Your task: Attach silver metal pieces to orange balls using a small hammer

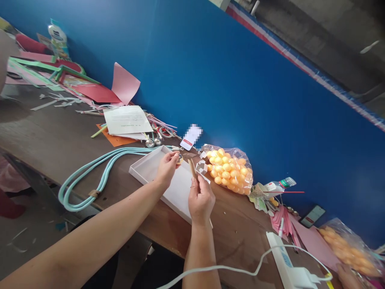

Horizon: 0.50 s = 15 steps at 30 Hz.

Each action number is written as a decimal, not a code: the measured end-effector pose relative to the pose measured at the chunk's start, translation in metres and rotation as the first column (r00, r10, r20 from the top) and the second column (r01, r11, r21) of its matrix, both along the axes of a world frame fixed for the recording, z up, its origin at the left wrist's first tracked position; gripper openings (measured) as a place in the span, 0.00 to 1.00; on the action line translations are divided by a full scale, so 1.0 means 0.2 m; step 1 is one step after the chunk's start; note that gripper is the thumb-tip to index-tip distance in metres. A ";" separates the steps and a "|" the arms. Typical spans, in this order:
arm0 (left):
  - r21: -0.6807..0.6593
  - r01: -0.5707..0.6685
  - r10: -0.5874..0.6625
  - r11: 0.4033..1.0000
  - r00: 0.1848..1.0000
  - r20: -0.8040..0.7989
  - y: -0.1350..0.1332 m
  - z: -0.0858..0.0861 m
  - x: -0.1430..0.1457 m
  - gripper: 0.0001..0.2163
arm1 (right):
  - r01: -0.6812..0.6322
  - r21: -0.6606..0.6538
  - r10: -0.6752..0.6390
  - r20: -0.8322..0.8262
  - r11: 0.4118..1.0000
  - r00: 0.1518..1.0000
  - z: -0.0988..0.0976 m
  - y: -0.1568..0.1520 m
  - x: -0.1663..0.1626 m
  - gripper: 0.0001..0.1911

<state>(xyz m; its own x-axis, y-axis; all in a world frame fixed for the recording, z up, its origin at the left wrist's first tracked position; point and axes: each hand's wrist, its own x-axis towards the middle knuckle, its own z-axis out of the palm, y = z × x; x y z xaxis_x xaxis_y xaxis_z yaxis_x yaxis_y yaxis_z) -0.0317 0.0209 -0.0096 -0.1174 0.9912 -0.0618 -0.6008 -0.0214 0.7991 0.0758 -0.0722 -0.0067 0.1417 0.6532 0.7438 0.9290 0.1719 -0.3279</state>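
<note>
Over the white tray (147, 165), both hands obs. raised clear of the table (240, 233). L. hand (167, 167): thumb & fingertips pinched together on a small shiny piece (180, 159), round-looking, w/ yellowish edge. R. hand (201, 200): thumb & fingers clamped on a flat tan strip (192, 168), one end standing above the grip; wood or card, can't tell. Piece & strip are apart, w/ a narrow gap btwn.

Light-blue cord (73, 207) runs L. of tray, its loop apparently overhanging the near table edge; the other end comes nr. L. fingertips (whether joined to the piece, can't confirm). Bag of yellow balls (228, 170) sits just beyond tray, to R.; phone (187, 143) & two silvery balls (149, 143) nr. the back.

Method, insp. judgement: hold piece by its edge, leaving the face free; pinch firm but not hard, as a smooth round item prob. slips. Strip best gripped close to the working end, R. wrist steady, meeting piece squarely. Rec. working low over tray, so any drop lands inside, not among loose bits. Cord wants slack: the overhang could drag & tug if snagged.
</note>
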 end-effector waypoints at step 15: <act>-0.030 -0.012 0.012 0.999 1.000 -0.001 0.01 -0.01 0.00 0.20 | -0.012 -0.035 0.011 -0.020 0.999 1.000 -0.02 0.00 0.00 0.17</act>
